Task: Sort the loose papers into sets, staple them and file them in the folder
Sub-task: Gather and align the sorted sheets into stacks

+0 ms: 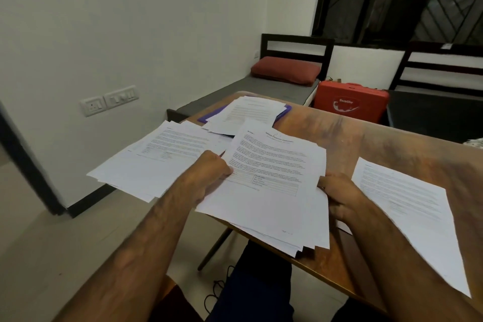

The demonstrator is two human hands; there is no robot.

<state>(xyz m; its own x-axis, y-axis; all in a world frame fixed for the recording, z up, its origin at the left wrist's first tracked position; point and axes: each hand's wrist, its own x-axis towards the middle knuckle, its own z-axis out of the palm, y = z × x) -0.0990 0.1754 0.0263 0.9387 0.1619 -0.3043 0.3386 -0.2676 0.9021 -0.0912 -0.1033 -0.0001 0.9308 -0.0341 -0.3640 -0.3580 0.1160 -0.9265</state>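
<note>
Wooden surface (366,144) by a white wall (130,34) carries several lots of paper. Both hands grip the middle stack (274,178), which overhangs the near edge: the left hand (209,175) has its fingers curled on the left edge, and the right hand (339,196) pinches the right edge. A second pile (156,159) lies to the left and one sheet (407,212) to the right. Behind them, more papers (248,112) cover the purple folder (283,112).

On the table (366,144): centre stack (274,185), nearest edge; spread pile (162,162) to its left; single sheet (407,212) right; folder (209,116) behind — papers (248,112) upon it. Case (350,104) beyond the table.
</note>
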